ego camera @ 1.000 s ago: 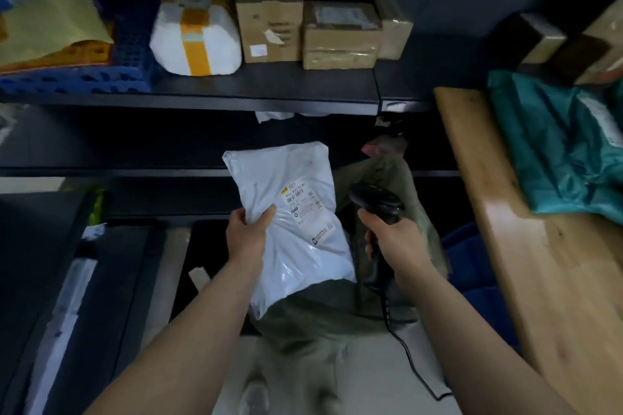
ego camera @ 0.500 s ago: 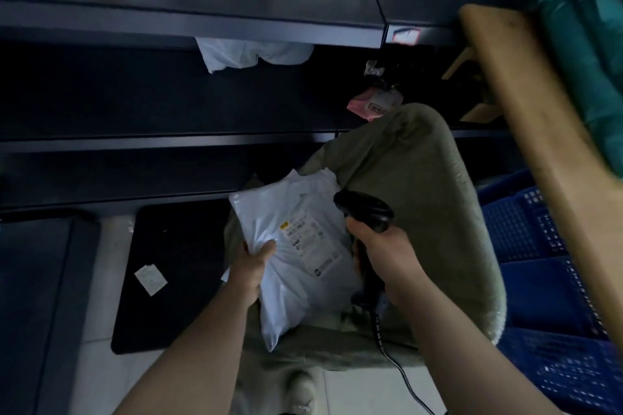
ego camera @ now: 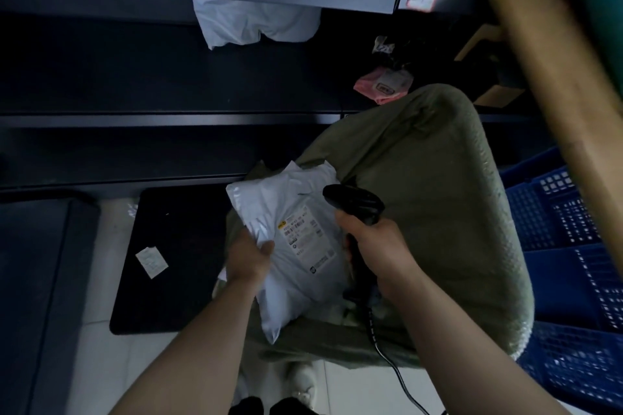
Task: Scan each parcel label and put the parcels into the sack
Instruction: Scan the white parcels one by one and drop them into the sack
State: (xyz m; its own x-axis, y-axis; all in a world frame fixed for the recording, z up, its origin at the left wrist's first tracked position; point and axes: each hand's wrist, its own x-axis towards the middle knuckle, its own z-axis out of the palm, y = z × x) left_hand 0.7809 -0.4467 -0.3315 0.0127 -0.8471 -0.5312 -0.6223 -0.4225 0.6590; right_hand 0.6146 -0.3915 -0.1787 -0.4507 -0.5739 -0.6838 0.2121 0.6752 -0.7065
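- Dark metal shelving [ego camera: 202, 118] fills the upper half of the view, its lower bays so deep in shadow that little inside can be made out; a white bag [ego camera: 256, 23] hangs just under the top shelf edge, cut off above by it.
- Pale floor tiles [ego camera: 111, 357] show at lower left, with a black mat [ego camera: 175, 263] lying on them and a small scrap of paper [ego camera: 151, 261] on the mat.
- At the right edge a wooden worktop [ego camera: 553, 71] runs diagonally out of view, blurred, and blue plastic crates [ego camera: 580, 280] sit below it, partly hidden by the sack.
- An olive-green sack [ego camera: 438, 199] stands open on the floor between the shelving and the crates; its inside is mostly hidden by the parcel and the hands.
- A white poly parcel [ego camera: 296, 246] sits tilted over the sack's left rim, lower corner down inside the mouth, label [ego camera: 306, 239] facing up; the print is too small to read.
- The left hand [ego camera: 249, 259] grips the parcel's left edge, thumb on top, fingers curled underneath and out of sight.
- The right hand [ego camera: 381, 253] is closed around the handle of a black scanner [ego camera: 354, 205], head just beside the label; its cable [ego camera: 391, 364] trails down out of view.
- A pink packet [ego camera: 384, 86] lies on the shelf behind the sack.
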